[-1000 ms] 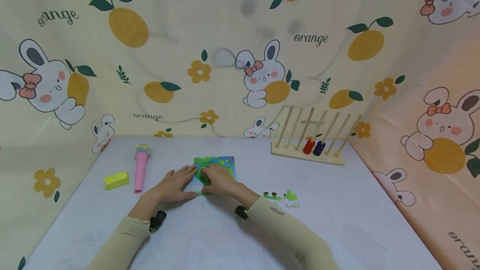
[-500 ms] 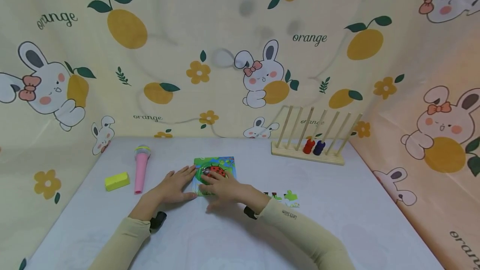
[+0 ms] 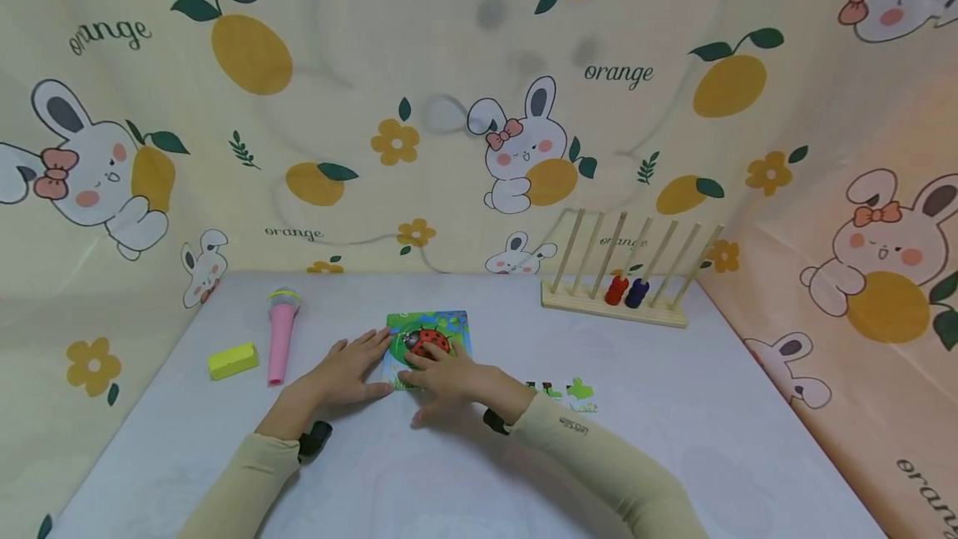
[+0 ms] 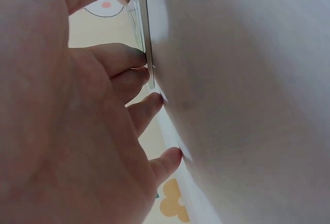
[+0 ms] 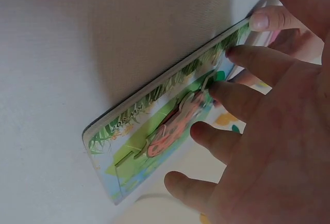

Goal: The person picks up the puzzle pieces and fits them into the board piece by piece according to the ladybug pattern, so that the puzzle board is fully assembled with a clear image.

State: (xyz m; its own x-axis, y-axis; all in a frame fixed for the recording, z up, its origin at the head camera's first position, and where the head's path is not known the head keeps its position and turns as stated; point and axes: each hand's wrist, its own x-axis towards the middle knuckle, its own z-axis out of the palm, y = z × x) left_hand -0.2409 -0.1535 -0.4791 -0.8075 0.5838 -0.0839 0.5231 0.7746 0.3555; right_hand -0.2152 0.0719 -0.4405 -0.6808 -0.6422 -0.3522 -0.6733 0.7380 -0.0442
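A square jigsaw puzzle board [image 3: 451, 320] with a red spotted ladybird [image 3: 427, 339] on green and blue lies flat on the table. Along its left side rests my left hand [image 3: 348, 373], fingers extended and touching the board's edge, thumb by the near left corner. My right hand [image 3: 451, 378] spreads its fingers over the lower right of the puzzle, holding nothing. In the right wrist view, its index and middle fingertips [image 5: 219, 87] reach the ladybird end of the board; the other fingers seem to hover above it. Part of the picture is hidden under this hand.
Loose green puzzle pieces [image 3: 580, 390] lie right of the board, partly behind the right forearm. A pink toy microphone [image 3: 280, 343] and a yellow block [image 3: 233, 361] are at the left. A wooden peg rack [image 3: 614, 308] with red and blue beads stands back right.
My right hand has let go of the green piece it pinched over the board. Its fingers have spread and drawn back rightward, uncovering the ladybird. The left hand stays put.
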